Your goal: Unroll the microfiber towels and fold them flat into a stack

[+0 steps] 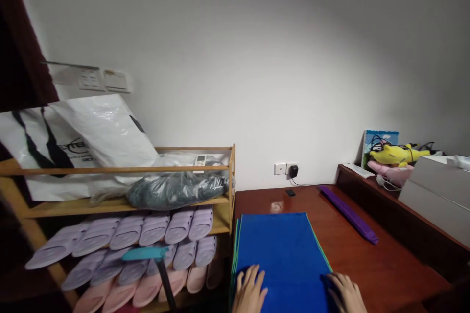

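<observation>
In the head view, a flat, rectangular royal-blue stack with thin green edging (279, 249) (cloth or soft sheet, hard to tell which) lies on the glossy red-brown wooden desk (389, 274), right in front of the person. Its long axis appears to run away from the body toward the plain pale wall (257, 83), and its near end is cut off by the bottom of the frame. The left hand (250, 289) lies palm down on the near left part of the blue stack, fingers apart, its grip closed on nothing. The right hand (345, 293) is at the near right edge, fingers bent over the green border; whether its grip pinches the material I cannot tell. So the stack lies between the hands and stretches ahead of both, neither being clearly nearer to its middle. A long, narrow, folded purple strip (348, 215) lies apart from it, farther right, slanting with its near end toward the right; the right hand is the nearer one. Left of the desk stands a light wooden slatted rack (176, 169) holding lilac plastic slippers (127, 232).
</observation>
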